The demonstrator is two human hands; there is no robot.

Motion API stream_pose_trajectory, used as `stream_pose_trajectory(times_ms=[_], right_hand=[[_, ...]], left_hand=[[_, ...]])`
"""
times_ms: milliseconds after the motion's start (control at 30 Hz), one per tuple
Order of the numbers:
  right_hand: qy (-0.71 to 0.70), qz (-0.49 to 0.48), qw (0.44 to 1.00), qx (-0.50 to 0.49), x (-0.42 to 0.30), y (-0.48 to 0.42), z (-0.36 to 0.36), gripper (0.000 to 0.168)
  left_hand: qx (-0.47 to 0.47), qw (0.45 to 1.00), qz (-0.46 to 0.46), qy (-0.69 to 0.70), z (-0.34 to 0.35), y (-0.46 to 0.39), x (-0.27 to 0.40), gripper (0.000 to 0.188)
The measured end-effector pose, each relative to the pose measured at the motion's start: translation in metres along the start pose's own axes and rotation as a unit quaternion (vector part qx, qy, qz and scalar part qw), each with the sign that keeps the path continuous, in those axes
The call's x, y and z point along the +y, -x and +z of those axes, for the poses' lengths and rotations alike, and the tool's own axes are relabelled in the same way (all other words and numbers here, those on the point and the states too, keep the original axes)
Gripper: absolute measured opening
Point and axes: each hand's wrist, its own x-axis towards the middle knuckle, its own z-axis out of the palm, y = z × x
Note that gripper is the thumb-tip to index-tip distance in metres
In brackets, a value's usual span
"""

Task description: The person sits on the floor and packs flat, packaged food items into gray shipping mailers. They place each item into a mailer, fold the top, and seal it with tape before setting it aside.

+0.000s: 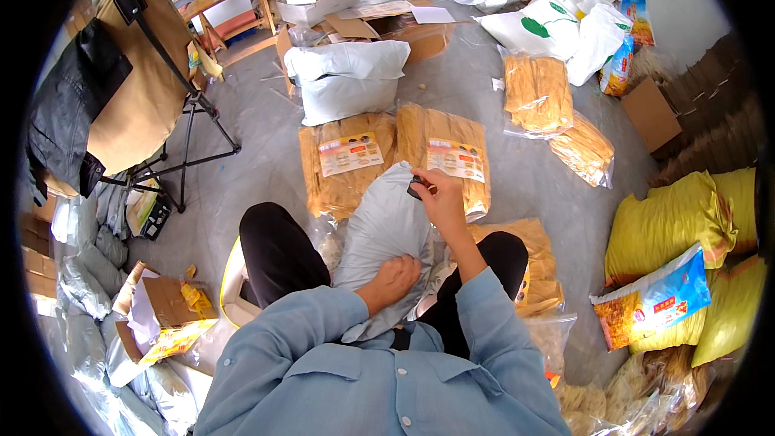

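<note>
A filled grey plastic mailing bag (381, 224) lies upright between my knees. My left hand (392, 281) rests across its lower part with the fingers curled against the plastic. Near the bag's top right corner, my right hand (441, 194) pinches a small black object (415, 186), whose kind I cannot make out because the fingers cover part of it. Behind the bag are two clear packs of dried yellow sheets or sticks, the left pack (339, 184) and the right pack (442, 127), both bearing printed labels. Another such pack (542, 260) lies beside my right knee.
A white filled bag (348, 82) stands beyond the packs. Two more packs, one upper (537, 94) and one lower (584, 148), lie farther right. Yellow woven sacks (660, 224) line the right side. At left are a folding chair (139, 91), grey parcels (85, 290) and an opened carton (175, 300).
</note>
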Motion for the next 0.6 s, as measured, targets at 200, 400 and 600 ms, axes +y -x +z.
stream_pose_trajectory(times_ms=[200,400,600], right_hand=[[-0.061,0.038,0.997,-0.012,0.008,0.001,0.005,0.016],[-0.118,0.037,0.992,0.006,-0.005,0.006,0.005,0.008],[-0.095,-0.023,0.987,0.124,0.011,0.022,0.002,0.007]], left_hand=[[-0.011,1.0,0.004,0.008,0.001,0.0,0.0,0.008],[-0.015,1.0,0.001,0.013,-0.002,-0.001,0.0,0.008],[-0.02,1.0,-0.005,0.02,0.001,0.0,0.0,0.009]])
